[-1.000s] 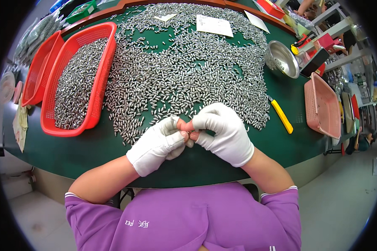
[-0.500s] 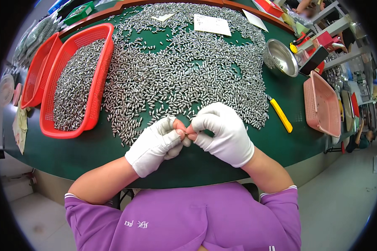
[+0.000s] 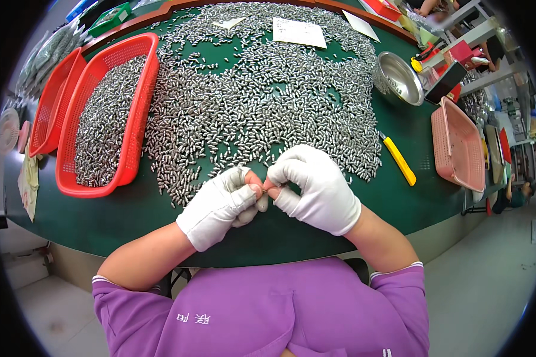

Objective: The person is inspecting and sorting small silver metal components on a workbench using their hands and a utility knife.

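My left hand (image 3: pixel 223 205) and my right hand (image 3: pixel 315 191) wear white gloves that leave the thumb and index fingertips bare. Both are closed in a pinch, tip to tip, over the near part of the green table. Between the fingertips is something tiny, mostly hidden, that I cannot make out. Just beyond my hands spreads a wide layer of small silvery metal cylinders (image 3: pixel 250 107). A red perforated basket (image 3: pixel 138 128) at the left is filled with similar metal pieces (image 3: pixel 110 122).
A second red basket (image 3: pixel 46 122) stands further left. At the right are a yellow utility knife (image 3: pixel 400 162), a steel bowl (image 3: pixel 408 83), a dark phone-like slab (image 3: pixel 445 83) and a pink basket (image 3: pixel 449 152). Paper slips (image 3: pixel 299 33) lie on the far pieces. A wooden rim (image 3: pixel 167 12) edges the table's back.
Both hands stay pinched together in nearly the same place, with only a slight shift of the fingers. The whole view has moved a little; nothing else visibly differs.
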`<state>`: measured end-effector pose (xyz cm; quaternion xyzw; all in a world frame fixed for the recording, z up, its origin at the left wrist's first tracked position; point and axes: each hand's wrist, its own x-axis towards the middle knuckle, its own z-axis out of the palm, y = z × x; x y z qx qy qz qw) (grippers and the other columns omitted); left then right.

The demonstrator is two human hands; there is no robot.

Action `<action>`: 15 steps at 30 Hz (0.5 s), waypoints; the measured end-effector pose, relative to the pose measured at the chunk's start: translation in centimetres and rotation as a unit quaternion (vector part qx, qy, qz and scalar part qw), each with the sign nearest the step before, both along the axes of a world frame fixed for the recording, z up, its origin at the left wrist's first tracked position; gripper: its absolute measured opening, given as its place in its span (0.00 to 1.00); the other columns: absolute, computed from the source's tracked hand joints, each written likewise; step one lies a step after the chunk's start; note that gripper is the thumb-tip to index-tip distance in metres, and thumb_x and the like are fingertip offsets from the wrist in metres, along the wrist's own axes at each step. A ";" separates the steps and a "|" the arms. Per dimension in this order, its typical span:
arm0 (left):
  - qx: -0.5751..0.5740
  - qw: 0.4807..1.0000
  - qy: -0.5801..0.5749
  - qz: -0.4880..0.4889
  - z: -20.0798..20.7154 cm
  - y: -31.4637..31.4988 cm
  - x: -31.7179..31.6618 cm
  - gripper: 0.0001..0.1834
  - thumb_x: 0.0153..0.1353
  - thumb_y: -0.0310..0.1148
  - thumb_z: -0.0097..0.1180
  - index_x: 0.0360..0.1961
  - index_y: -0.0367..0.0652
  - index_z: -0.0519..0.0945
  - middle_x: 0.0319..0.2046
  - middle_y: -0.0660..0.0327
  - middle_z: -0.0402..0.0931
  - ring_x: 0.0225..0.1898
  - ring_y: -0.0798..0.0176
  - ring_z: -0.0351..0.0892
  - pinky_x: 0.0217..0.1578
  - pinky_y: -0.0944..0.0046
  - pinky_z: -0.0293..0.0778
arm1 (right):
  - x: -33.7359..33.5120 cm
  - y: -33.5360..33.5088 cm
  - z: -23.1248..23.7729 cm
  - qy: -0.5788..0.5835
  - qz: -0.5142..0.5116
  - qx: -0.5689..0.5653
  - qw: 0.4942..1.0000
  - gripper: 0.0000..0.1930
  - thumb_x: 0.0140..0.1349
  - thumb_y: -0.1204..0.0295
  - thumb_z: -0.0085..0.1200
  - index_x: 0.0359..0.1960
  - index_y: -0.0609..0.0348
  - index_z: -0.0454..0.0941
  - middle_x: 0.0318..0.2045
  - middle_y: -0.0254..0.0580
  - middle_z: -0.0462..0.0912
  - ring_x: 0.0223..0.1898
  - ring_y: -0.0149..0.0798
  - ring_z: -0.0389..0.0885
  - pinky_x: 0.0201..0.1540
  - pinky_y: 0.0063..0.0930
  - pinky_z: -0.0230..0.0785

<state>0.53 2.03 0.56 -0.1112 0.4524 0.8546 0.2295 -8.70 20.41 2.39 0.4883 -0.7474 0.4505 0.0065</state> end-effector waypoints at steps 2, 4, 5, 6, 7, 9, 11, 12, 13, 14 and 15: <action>-0.010 1.000 0.000 -0.006 0.1 0.0 0.0 0.09 0.69 0.39 0.52 0.37 0.46 0.71 0.29 0.64 0.75 0.20 0.76 0.60 0.20 0.75 0.54 | 0.0 0.0 -0.1 0.000 0.002 0.004 1.000 0.08 0.46 0.78 0.66 0.26 0.55 0.79 0.27 0.37 0.79 0.31 0.40 0.79 0.33 0.31 0.72; -0.011 1.000 -0.002 -0.007 0.1 0.0 0.0 0.09 0.69 0.39 0.53 0.37 0.46 0.71 0.29 0.65 0.75 0.20 0.76 0.60 0.20 0.75 0.54 | 0.0 0.0 0.0 -0.009 0.003 0.006 1.000 0.08 0.47 0.78 0.66 0.26 0.56 0.79 0.27 0.38 0.79 0.31 0.40 0.79 0.33 0.31 0.72; -0.012 1.000 -0.003 -0.009 0.1 0.0 0.0 0.09 0.69 0.39 0.53 0.37 0.47 0.71 0.29 0.65 0.75 0.20 0.76 0.60 0.20 0.75 0.54 | 0.0 0.0 0.0 -0.019 0.005 0.008 1.000 0.07 0.47 0.78 0.66 0.26 0.56 0.78 0.27 0.38 0.79 0.31 0.40 0.79 0.33 0.32 0.72; -0.012 1.000 -0.003 -0.009 0.1 0.0 0.0 0.09 0.69 0.39 0.53 0.37 0.47 0.71 0.29 0.65 0.75 0.20 0.76 0.60 0.20 0.75 0.54 | 0.0 0.0 0.0 -0.018 0.005 0.008 1.000 0.07 0.47 0.78 0.66 0.26 0.56 0.78 0.27 0.38 0.79 0.31 0.40 0.79 0.33 0.32 0.72; -0.011 1.000 -0.003 -0.013 0.1 -0.1 -0.1 0.09 0.69 0.40 0.53 0.37 0.47 0.71 0.29 0.66 0.75 0.20 0.77 0.60 0.20 0.76 0.54 | 0.0 0.1 -0.1 -0.043 0.007 0.011 0.999 0.07 0.49 0.78 0.65 0.27 0.56 0.78 0.27 0.38 0.79 0.31 0.40 0.79 0.34 0.31 0.72; -0.010 1.000 -0.002 -0.018 0.1 -0.1 -0.1 0.09 0.69 0.40 0.53 0.37 0.47 0.71 0.29 0.66 0.75 0.20 0.77 0.60 0.20 0.76 0.54 | 0.0 0.1 -0.2 -0.068 0.010 0.014 0.998 0.06 0.50 0.77 0.65 0.27 0.56 0.78 0.27 0.39 0.79 0.31 0.40 0.79 0.34 0.31 0.72; 0.013 1.000 -0.009 -0.020 0.0 -0.1 0.0 0.10 0.69 0.42 0.53 0.37 0.48 0.72 0.28 0.67 0.74 0.20 0.77 0.60 0.20 0.76 0.54 | 0.0 0.0 -0.2 -0.091 0.014 0.016 0.996 0.05 0.52 0.76 0.64 0.28 0.57 0.78 0.27 0.39 0.78 0.31 0.40 0.78 0.35 0.30 0.71; 0.013 1.000 -0.008 -0.020 0.0 -0.1 0.0 0.10 0.69 0.42 0.53 0.37 0.48 0.72 0.28 0.67 0.74 0.20 0.77 0.60 0.20 0.76 0.54 | 0.0 0.1 -0.2 -0.091 0.014 0.016 0.996 0.05 0.52 0.76 0.64 0.28 0.57 0.78 0.27 0.39 0.78 0.31 0.40 0.78 0.35 0.30 0.71; 0.019 1.000 -0.011 -0.023 0.0 0.0 0.0 0.11 0.69 0.43 0.53 0.37 0.48 0.72 0.28 0.68 0.73 0.20 0.78 0.60 0.20 0.76 0.53 | 0.1 0.1 -0.1 -0.110 0.014 0.025 0.994 0.05 0.53 0.75 0.63 0.28 0.57 0.78 0.27 0.39 0.78 0.31 0.40 0.78 0.36 0.30 0.70; 0.025 0.999 -0.014 -0.026 0.0 0.0 0.0 0.12 0.69 0.44 0.54 0.38 0.48 0.72 0.27 0.68 0.72 0.20 0.78 0.59 0.20 0.76 0.53 | 0.1 0.1 0.0 -0.128 0.014 0.033 0.991 0.05 0.54 0.75 0.63 0.28 0.57 0.78 0.28 0.38 0.78 0.32 0.40 0.78 0.37 0.30 0.70; 0.025 0.999 -0.014 -0.026 -0.1 0.0 0.1 0.12 0.69 0.44 0.54 0.38 0.48 0.72 0.27 0.68 0.72 0.20 0.78 0.59 0.20 0.76 0.53 | 0.1 0.1 -0.1 -0.128 0.014 0.033 0.991 0.05 0.54 0.75 0.63 0.28 0.57 0.78 0.28 0.38 0.78 0.32 0.40 0.78 0.37 0.30 0.70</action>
